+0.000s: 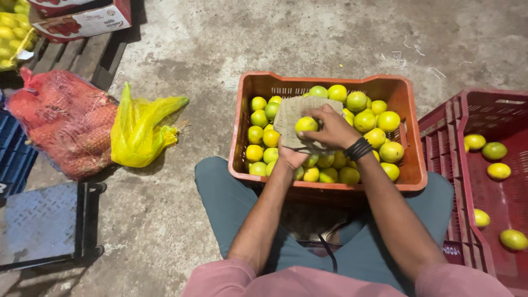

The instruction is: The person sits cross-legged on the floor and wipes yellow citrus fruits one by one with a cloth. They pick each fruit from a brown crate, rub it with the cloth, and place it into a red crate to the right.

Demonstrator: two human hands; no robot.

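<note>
An orange plastic crate (411,175) between my knees holds several yellow-green citrus fruits (385,122). Over it my left hand (290,157) holds a piece of brown burlap cloth (291,113) from below. My right hand (329,131), with a black band on its wrist, grips one yellow fruit (306,125) and presses it against the cloth.
A red crate (484,113) at my right holds a few loose fruits (494,150). To the left lie a red mesh sack (60,126), a yellow plastic bag (140,129), a metal weighing platform (41,223), a cardboard box (82,19) on a wooden pallet, and more yellow fruit (12,33).
</note>
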